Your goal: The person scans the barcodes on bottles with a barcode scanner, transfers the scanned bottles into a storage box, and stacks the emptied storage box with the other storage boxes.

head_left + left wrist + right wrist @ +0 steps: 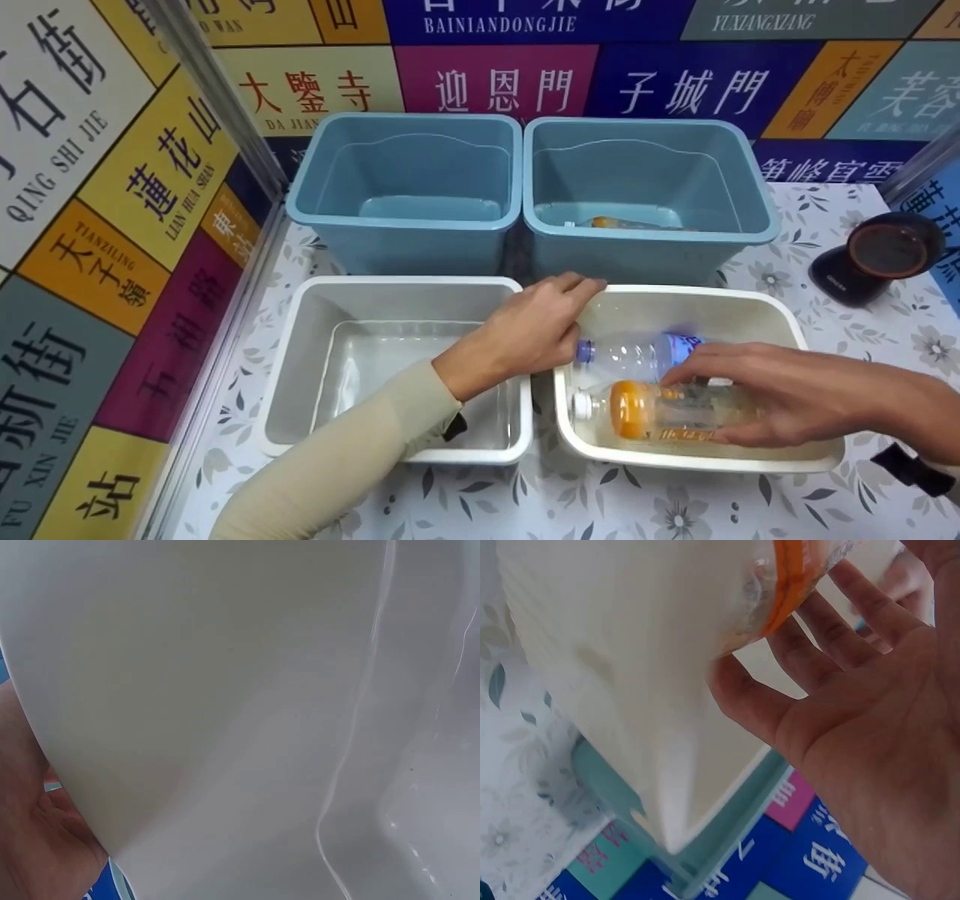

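Note:
My left hand [521,326] holds the near-left rim area of the right white bin [697,459]. Its fingertips lie at the bin's back left corner, and part of the hand shows beside a pale bin wall [225,690] in the left wrist view. Inside that bin, my right hand [780,390] holds a clear plastic bottle [630,409] with an orange band and white cap. Fingers [810,652] lie against this bottle [787,585] in the right wrist view. Behind it lies another clear bottle [622,356] with a purple cap and label, partly covered by the right hand.
A second white bin [300,360] stands to the left. Behind are two blue bins, the left one [420,225] and the right one [652,236], which has a bottle [637,223] lying inside. A dark cup-like object [862,262] stands at the right on the floral tablecloth [892,360].

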The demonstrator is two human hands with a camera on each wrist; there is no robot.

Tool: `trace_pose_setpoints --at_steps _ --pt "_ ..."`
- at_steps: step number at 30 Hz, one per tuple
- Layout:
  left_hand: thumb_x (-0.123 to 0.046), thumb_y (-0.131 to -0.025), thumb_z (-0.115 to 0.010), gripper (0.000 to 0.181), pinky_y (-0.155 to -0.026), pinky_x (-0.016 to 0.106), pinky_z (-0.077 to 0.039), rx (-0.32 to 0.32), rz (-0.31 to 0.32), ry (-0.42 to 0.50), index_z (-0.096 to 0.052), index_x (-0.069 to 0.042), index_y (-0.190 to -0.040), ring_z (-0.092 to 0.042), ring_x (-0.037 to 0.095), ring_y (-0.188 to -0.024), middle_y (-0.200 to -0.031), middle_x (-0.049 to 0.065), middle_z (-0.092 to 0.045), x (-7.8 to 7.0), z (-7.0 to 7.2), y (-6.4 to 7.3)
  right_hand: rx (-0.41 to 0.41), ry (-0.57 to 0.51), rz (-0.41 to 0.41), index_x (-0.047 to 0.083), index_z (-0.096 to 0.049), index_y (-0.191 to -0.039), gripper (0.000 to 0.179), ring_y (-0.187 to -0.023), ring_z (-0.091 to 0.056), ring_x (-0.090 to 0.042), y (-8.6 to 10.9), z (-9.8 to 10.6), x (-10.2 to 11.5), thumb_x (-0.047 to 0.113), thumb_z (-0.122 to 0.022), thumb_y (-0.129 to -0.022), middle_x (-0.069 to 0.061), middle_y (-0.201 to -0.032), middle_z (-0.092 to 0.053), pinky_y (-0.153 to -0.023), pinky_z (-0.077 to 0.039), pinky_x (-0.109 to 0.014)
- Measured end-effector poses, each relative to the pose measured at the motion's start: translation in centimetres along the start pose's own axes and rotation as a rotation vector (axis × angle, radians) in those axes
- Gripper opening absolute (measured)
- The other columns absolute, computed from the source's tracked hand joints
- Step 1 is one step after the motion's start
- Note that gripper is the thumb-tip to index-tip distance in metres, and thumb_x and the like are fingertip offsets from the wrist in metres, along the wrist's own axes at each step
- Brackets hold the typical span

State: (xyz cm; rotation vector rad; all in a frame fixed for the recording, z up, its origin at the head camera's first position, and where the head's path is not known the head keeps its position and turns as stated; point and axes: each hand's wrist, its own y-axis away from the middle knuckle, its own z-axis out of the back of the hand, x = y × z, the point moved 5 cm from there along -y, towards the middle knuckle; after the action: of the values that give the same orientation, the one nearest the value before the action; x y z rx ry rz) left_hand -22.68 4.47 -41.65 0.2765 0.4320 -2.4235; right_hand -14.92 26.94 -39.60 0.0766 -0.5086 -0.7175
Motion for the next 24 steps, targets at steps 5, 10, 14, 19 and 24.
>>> trace_pose_setpoints --at_steps 5,10,14,19,24 --pt "-0.007 -0.088 -0.050 0.056 -0.099 0.036 -0.054 -0.008 -0.003 0.001 -0.051 -0.009 -0.143 -0.063 0.022 -0.119 -0.134 0.009 -0.062 0.0 0.2 0.0 -0.031 0.029 -0.012 0.045 -0.051 -0.136 0.058 -0.113 -0.057 0.003 0.3 1.3 0.0 0.052 -0.075 -0.084 0.028 -0.128 -0.055 -0.094 -0.055 -0.031" --pt "-0.007 -0.089 -0.050 0.055 -0.099 0.036 -0.055 -0.006 -0.002 0.003 -0.050 -0.009 -0.144 -0.063 0.023 -0.119 -0.134 0.009 -0.062 0.0 0.2 0.0 -0.030 0.044 -0.037 0.046 -0.050 -0.137 0.059 -0.113 -0.057 0.003 0.5 1.6 0.1 0.054 -0.074 -0.084 0.029 -0.127 -0.054 -0.094 -0.056 -0.031" --pt "-0.007 -0.089 -0.051 0.055 -0.098 0.036 -0.055 -0.001 0.002 0.001 -0.050 -0.009 -0.144 -0.063 0.023 -0.119 -0.134 0.009 -0.062 0.0 0.2 -0.1 -0.021 0.040 -0.080 0.048 -0.050 -0.136 0.058 -0.112 -0.056 0.004 0.7 1.7 0.1 0.059 -0.072 -0.084 0.030 -0.126 -0.054 -0.093 -0.056 -0.032" --pt "-0.007 -0.088 -0.052 0.056 -0.098 0.036 -0.055 0.011 0.003 0.000 -0.050 -0.009 -0.144 -0.063 0.023 -0.119 -0.135 0.010 -0.062 0.0 0.1 -0.1 0.001 0.003 -0.134 0.050 -0.049 -0.136 0.058 -0.115 -0.057 0.000 1.0 2.1 0.1 0.059 -0.072 -0.083 0.029 -0.128 -0.054 -0.093 -0.056 -0.035" --pt "-0.008 -0.088 -0.053 0.056 -0.100 0.035 -0.054 0.015 0.003 0.006 -0.050 -0.009 -0.144 -0.063 0.023 -0.121 -0.136 0.010 -0.062 -0.1 0.0 -0.1 0.008 -0.015 -0.176 0.052 -0.049 -0.135 0.056 -0.116 -0.057 -0.002 1.1 2.5 0.1 0.061 -0.070 -0.083 0.028 -0.130 -0.054 -0.093 -0.057 -0.039"
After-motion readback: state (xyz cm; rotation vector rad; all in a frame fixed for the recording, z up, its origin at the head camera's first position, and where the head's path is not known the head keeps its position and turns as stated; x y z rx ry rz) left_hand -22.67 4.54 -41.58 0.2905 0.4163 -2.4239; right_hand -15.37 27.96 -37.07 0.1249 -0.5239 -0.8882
